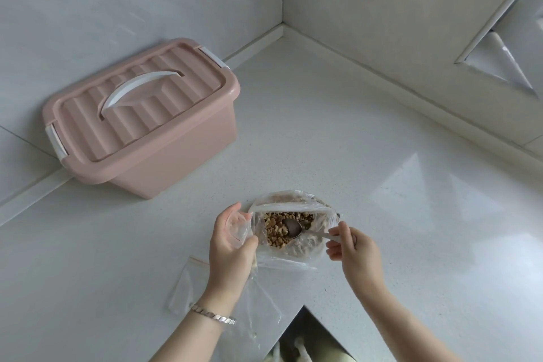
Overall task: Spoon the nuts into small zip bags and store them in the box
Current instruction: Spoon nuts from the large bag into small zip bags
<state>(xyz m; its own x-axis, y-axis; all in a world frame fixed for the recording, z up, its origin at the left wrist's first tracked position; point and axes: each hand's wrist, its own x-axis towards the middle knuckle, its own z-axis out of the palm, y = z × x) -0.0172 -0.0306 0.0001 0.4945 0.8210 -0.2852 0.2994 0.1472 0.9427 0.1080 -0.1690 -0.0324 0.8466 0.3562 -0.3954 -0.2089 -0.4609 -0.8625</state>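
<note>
My right hand (352, 253) pinches the spoon (294, 228) by its handle, bowl resting on the walnut pieces (274, 232) in the plastic bag (293, 256) between my hands, while my left hand (232, 241) grips a small zip bag (238, 228), its mouth hard to make out, the lidded pink box (141, 126) well apart.

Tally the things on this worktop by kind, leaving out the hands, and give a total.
Pink box: 1
Big bag of nuts: 1
Spoon: 1
Small zip bags: 2 (one held in the left hand, one lying flat)
Total: 5
</note>
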